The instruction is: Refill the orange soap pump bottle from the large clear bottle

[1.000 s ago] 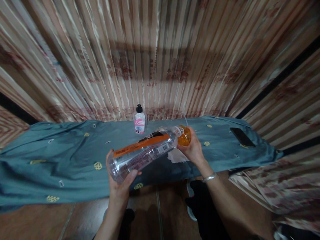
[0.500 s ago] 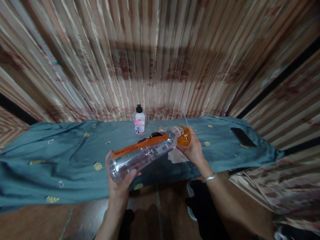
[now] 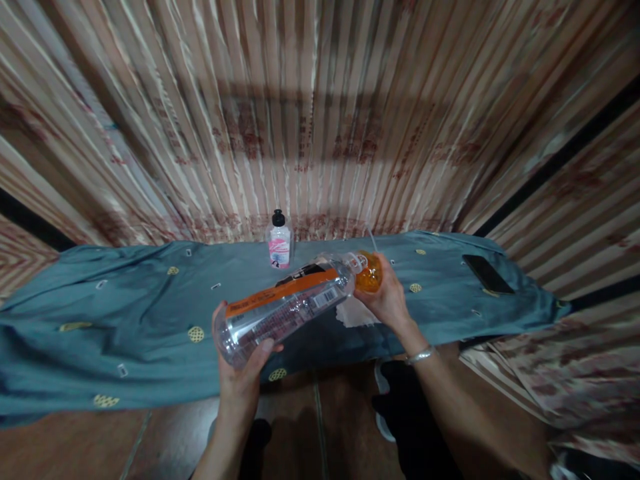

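A large clear plastic bottle with an orange, black and silver label (image 3: 293, 301) lies slantwise across the centre of the frame, base at lower left and neck at upper right, where it meets a translucent amber rounded vessel (image 3: 369, 272). The left hand (image 3: 240, 373) is wrapped around the bottle's base, probably to carry its weight and set the slant; the right hand (image 3: 386, 297) is closed around the amber vessel, likely to keep it lined up with the neck. Whether the two are joined or merely touching, I cannot tell. The left forearm rises from the bottom edge, thumb laid along the bottle's near side, fingers mostly hidden behind it. The right forearm comes in from the lower right, a silver bracelet (image 3: 420, 355) at the wrist, its fingers largely out of sight. A small clear bottle with a pink-and-white label and black cap (image 3: 279, 247) stands upright just above centre, apart from both hands.
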Demonstrator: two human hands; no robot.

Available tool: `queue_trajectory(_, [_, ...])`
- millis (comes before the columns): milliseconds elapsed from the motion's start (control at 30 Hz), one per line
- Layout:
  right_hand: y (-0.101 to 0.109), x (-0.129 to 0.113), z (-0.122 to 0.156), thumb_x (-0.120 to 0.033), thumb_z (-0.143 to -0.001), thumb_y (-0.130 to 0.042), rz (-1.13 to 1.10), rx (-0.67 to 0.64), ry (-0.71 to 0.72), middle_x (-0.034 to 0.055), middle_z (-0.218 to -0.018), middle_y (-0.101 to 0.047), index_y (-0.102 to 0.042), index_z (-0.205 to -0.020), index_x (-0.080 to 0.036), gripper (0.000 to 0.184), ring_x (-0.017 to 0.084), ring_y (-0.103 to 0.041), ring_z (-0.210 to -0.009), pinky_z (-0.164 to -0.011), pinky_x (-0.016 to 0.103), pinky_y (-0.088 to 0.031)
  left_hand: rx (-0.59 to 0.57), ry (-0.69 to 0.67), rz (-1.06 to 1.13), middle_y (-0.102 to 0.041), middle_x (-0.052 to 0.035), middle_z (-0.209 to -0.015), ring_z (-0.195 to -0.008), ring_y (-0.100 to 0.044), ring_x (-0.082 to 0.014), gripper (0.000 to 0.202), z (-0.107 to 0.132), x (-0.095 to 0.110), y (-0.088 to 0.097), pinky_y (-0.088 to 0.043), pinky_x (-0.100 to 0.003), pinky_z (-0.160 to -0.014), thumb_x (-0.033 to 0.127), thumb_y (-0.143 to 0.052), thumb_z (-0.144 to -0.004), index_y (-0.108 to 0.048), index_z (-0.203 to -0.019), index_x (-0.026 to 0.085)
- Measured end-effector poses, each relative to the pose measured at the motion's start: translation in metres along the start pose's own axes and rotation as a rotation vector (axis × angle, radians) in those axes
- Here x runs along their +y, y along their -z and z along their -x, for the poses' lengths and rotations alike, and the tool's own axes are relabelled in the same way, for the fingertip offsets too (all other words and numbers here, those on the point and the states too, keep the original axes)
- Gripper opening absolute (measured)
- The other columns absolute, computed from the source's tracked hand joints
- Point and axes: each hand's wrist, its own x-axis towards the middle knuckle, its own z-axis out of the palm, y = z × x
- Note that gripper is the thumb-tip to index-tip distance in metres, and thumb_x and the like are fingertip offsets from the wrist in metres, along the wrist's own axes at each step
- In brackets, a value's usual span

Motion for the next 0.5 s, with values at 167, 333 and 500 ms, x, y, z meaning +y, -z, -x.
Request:
queue_trajectory(167, [0.001,0.000,0.000,-0.045,-0.070,-0.085,0.001,-0.005,-0.008,0.0188,-0.146,-0.066,-0.046,-0.151,-0.018,0.093,0.037,-0.065,-0.135,-0.114,0.058,-0.054,-0.003,-0.016,0.005,-0.068,-0.0041,-0.125,-0.087,-0.071,-0.0171,0.092,0.001,-0.001,-0.002,-0.062,-0.022,-0.062,0.035,-0.098,-0.065,-0.055,-0.146,0.036])
queue_trajectory(333, [0.003,0.000,0.001,-0.045,-0.071,-0.085,-0.002,-0.007,-0.009,0.0179,-0.146,-0.066,-0.045,-0.152,-0.019,0.094,0.036,-0.065,-0.135,-0.113,0.056,-0.055,-0.013,-0.040,0.009,-0.068,-0.0038,-0.125,-0.086,-0.073,-0.0176,0.090,-0.002,-0.002,0.001,-0.062,-0.022,-0.061,0.034,-0.098,-0.064,-0.056,-0.144,0.036])
queue_trajectory(500, [0.004,0.000,0.001,-0.045,-0.071,-0.086,0.014,-0.020,-0.011,0.0179,-0.146,-0.066,-0.044,-0.153,-0.020,0.095,0.036,-0.066,-0.133,-0.112,0.056,-0.056,-0.089,-0.007,0.001,-0.069,-0.0037,-0.123,-0.088,-0.075,-0.0222,0.095,-0.011,-0.006,0.013,-0.064,-0.026,-0.058,0.029,-0.099,-0.062,-0.052,-0.144,0.039])
